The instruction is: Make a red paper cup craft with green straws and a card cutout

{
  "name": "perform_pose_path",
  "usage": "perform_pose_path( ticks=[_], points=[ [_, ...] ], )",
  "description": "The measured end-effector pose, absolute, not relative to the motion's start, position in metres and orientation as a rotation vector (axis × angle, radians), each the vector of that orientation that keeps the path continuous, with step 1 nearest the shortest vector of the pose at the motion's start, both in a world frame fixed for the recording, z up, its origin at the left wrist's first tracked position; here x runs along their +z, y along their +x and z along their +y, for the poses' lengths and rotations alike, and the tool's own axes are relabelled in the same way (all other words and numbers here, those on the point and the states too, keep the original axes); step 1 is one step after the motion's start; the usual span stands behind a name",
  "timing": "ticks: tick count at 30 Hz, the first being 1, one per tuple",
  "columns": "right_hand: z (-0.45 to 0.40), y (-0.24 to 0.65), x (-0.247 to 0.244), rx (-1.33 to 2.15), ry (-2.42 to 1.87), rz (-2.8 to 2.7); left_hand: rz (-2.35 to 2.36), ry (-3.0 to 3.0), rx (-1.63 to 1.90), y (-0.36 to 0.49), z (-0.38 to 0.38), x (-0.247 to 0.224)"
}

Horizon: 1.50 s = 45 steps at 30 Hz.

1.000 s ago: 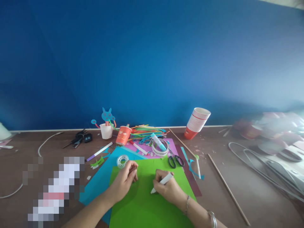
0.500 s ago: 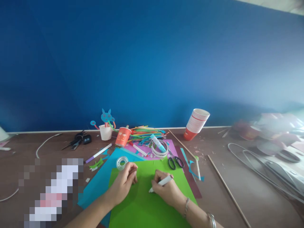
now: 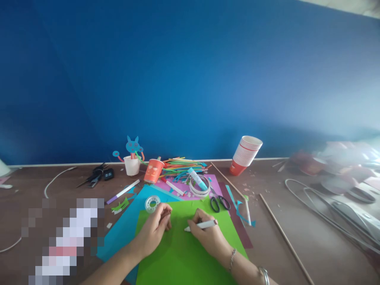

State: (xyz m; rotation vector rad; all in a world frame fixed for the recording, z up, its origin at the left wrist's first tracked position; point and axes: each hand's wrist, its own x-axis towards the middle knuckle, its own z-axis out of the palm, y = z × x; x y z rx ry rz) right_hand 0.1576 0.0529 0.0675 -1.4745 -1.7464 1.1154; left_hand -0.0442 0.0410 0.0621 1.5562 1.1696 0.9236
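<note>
A green sheet of paper (image 3: pixel 184 257) lies in front of me on top of a blue sheet (image 3: pixel 118 233). My right hand (image 3: pixel 206 231) is closed on a white marker (image 3: pixel 204 225), whose tip points left over the green sheet. At the left part of the sheet rests my left hand (image 3: pixel 156 225), its fingers curled together; a small dark reddish bit shows at the fingertips, too small to make out. A clear tape roll (image 3: pixel 152 204) lies just behind my left hand. Black-handled scissors (image 3: pixel 219 203) are at the sheet's back right.
Behind are a red cup (image 3: pixel 153 171), a white cup with a blue paper figure (image 3: pixel 132 165), colourful sticks (image 3: pixel 184 166), a glue stick (image 3: pixel 197 179) and stacked cups (image 3: pixel 246 155). A wooden stick (image 3: pixel 285 237) lies right; keys (image 3: pixel 97 175) and a purple-capped marker (image 3: pixel 123 191) lie left.
The marker in my right hand has tilted flatter, and its tip has moved up and slightly left. My left hand has stayed in place.
</note>
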Motion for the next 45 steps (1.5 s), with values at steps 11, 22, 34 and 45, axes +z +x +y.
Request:
perform_pose_path(
  ticks=[11,22,34,45],
  points=[
    [0.053,0.159,0.068,1.126,-1.463,-1.750,1.190,1.555,0.926,-0.044,0.040,0.064],
    [0.056,0.160,0.066,0.991,-1.481,-1.804,1.178,1.562,0.930,-0.045,0.040,0.059],
    [0.056,0.165,0.059,1.197,-1.400,-1.740,1.175,1.541,0.932,-0.045,0.042,0.055],
    [0.048,0.159,0.063,1.352,-1.290,-1.742,1.185,1.565,0.952,-0.044,0.044,0.057]
  ],
)
